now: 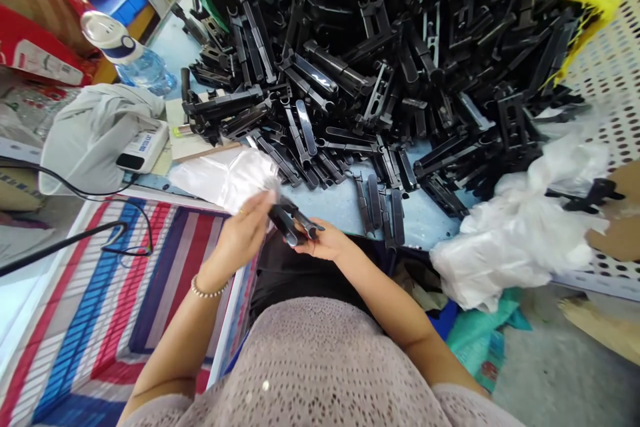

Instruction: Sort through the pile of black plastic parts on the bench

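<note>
My right hand (323,240) is closed round a pair of long black plastic parts (290,221) with rounded ends, held above my lap at the table's front edge. The parts' far ends reach toward the clear plastic bags (225,177). My left hand (245,230), with a beaded bracelet on its wrist, has its fingers together on the near edge of a clear bag, beside the parts. The fingertips are slightly blurred there. Beyond both hands lies a large heap of similar black parts (345,73), with several laid side by side (380,203) near the front edge.
A striped woven bag (165,267) lines a crate at lower left. On the table's left stand a white device (145,147) with a cable and a water bottle (133,57). White plastic bags (505,240) bulge over the right side, by a perforated white basket (610,93).
</note>
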Demonstrator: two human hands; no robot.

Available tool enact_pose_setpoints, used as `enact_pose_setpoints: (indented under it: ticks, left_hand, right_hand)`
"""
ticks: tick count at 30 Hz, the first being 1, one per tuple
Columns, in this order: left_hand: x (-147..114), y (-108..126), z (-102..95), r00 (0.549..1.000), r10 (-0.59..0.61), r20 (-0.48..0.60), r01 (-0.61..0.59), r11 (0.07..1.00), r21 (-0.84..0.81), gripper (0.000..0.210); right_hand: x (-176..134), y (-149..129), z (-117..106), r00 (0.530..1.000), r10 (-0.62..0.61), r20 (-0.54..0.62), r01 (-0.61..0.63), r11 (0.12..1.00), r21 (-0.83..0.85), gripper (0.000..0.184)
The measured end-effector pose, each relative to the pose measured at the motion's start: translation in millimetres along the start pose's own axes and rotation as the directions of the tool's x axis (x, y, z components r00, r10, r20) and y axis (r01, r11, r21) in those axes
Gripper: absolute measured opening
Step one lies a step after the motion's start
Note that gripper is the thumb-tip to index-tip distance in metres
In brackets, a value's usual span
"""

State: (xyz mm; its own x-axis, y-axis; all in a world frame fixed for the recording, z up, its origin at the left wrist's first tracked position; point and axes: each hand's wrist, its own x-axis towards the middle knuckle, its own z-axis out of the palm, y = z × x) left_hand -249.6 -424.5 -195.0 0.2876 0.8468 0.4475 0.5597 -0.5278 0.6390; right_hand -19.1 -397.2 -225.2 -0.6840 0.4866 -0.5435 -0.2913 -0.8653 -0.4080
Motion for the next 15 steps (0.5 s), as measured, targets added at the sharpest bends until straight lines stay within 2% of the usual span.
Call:
enact_pose_setpoints:
  ticks: [1, 2, 3, 5, 6, 7, 9, 10, 11, 12, 13, 14, 15]
  left_hand:
    - [-3, 10, 3.6, 0.996, 0.075, 0.055, -0.072, 0.996, -0.049, 0.065]
    - [-6, 20, 7.5, 0.986, 0.127, 0.110, -0.116, 0.988, -0.105, 0.070]
    - [-8, 28, 10.8, 0.976, 0.149, 0.160, -0.124, 0.980, -0.159, 0.074]
    - [-11, 43, 11.2, 0.965, 0.151, 0.214, -0.106, 0.973, -0.207, 0.071]
    - [-12, 49, 6.7, 0.967, 0.144, 0.211, -0.104, 0.976, -0.192, 0.066]
    - [-13, 54, -1.5, 0.970, 0.136, 0.200, -0.105, 0.982, -0.159, 0.060]
    - [-21, 56, -26.6, 0.975, 0.107, 0.196, -0.096, 0.993, -0.062, 0.046]
    - [-27, 51, -40.4, 0.973, 0.065, 0.222, -0.061, 0.998, -0.026, 0.041]
    - [-36, 41, -52.0, 0.958, 0.006, 0.285, -0.005, 1.000, -0.007, 0.038]
    - [-47, 25, -59.5, 0.941, -0.067, 0.333, 0.070, 0.998, 0.001, 0.037]
    - [-60, 4, -61.0, 0.905, -0.168, 0.390, 0.175, 0.984, 0.017, 0.034]
    - [-74, -20, -56.0, 0.826, -0.299, 0.478, 0.318, 0.947, 0.042, 0.034]
    - [-89, -46, -44.9, 0.700, -0.458, 0.548, 0.487, 0.867, 0.103, 0.035]
  right_hand:
    - [2, -2, 4, 0.996, -0.072, -0.043, 0.068, 0.994, -0.082, 0.057]
    - [3, -5, 10, 0.981, -0.175, -0.089, 0.150, 0.961, -0.232, 0.048]
    - [1, -7, 17, 0.945, -0.301, -0.125, 0.220, 0.874, -0.434, 0.036]
    - [-9, -8, 32, 0.849, -0.521, -0.092, 0.260, 0.562, -0.785, 0.015]
    - [-16, -7, 38, 0.831, -0.556, -0.026, 0.268, 0.440, -0.857, 0.012]
    - [-24, -6, 43, 0.852, -0.521, 0.057, 0.295, 0.388, -0.873, 0.015]
    - [-45, -8, 46, 0.910, -0.349, 0.222, 0.370, 0.449, -0.813, 0.027]
    - [-57, -11, 44, 0.918, -0.298, 0.261, 0.379, 0.465, -0.800, 0.032]
    - [-69, -17, 40, 0.918, -0.312, 0.246, 0.366, 0.425, -0.828, 0.036]
    - [-82, -24, 33, 0.899, -0.405, 0.165, 0.306, 0.312, -0.900, 0.037]
    - [-95, -34, 25, 0.828, -0.557, 0.065, 0.181, 0.155, -0.971, 0.036]
    - [-106, -44, 15, 0.709, -0.705, -0.008, -0.010, 0.001, -1.000, 0.035]
    - [-115, -56, 5, 0.603, -0.795, -0.066, -0.240, -0.101, -0.965, 0.039]
